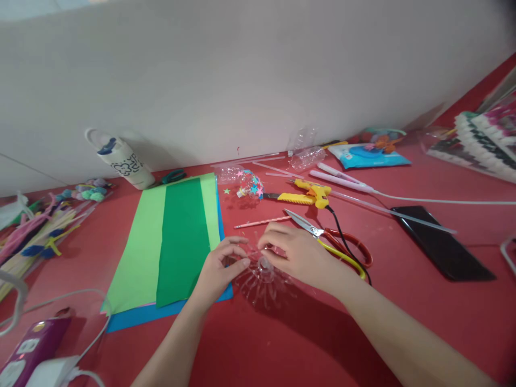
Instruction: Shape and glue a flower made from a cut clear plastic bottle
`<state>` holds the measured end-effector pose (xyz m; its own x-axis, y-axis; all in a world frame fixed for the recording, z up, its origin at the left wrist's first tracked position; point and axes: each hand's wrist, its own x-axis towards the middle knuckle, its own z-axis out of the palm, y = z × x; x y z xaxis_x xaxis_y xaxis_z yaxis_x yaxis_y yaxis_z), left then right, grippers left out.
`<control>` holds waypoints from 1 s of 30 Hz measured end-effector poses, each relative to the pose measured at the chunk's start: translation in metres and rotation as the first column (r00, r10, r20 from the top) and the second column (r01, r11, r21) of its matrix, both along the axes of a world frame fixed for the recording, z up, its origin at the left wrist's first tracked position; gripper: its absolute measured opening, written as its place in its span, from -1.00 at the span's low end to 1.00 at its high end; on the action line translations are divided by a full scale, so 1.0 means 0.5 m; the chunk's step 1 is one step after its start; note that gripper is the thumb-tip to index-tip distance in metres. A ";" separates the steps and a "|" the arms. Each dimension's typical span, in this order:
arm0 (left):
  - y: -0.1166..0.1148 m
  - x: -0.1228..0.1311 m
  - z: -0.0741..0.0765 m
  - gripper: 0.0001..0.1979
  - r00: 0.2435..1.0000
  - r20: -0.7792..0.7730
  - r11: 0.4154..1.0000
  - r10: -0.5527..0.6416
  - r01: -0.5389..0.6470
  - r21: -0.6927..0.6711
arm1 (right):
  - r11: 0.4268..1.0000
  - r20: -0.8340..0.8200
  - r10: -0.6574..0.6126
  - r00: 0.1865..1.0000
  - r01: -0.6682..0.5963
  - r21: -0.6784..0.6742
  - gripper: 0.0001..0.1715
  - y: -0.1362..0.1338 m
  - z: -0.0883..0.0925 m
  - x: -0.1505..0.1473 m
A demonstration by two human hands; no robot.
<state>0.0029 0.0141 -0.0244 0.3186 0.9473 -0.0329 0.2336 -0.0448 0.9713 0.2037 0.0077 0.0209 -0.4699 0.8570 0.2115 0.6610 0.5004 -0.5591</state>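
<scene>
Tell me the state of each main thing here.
Clear plastic piece, cut into splayed strips
Right hand, fingers bent at the piece
Left hand, fingers bent beside it
Scissors, lying flat
Craft knife, blade appears out
Glue gun, lying down, cord attached
Hair straightener, arms spread
Phone, flat, no lit screen
Tumbler, standing
Power strip, small light glowing
Paper sheets, flat, overlapping

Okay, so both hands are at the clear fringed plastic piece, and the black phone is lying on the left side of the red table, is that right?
Not quite: the black phone lies on the right side of the red table, as the head view shows. The left hand and right hand are indeed both at the clear fringed plastic piece.
</scene>
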 end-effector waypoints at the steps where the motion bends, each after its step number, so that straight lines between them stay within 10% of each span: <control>1: 0.000 0.001 0.001 -0.91 1.000 0.007 1.000 0.006 -0.006 -0.001 | 0.999 0.033 0.017 0.999 -0.018 0.032 -0.86 -0.002 0.002 0.000; 13: -0.001 0.006 -0.003 -0.93 0.999 0.035 1.000 -0.020 0.020 0.004 | 0.969 0.365 0.154 0.918 -0.213 0.125 -0.85 0.010 0.055 -0.013; 30: 0.000 0.001 0.009 -0.95 1.000 0.009 0.999 0.002 -0.002 0.032 | 0.967 0.365 0.208 0.908 -0.247 0.063 -0.82 0.029 0.052 0.003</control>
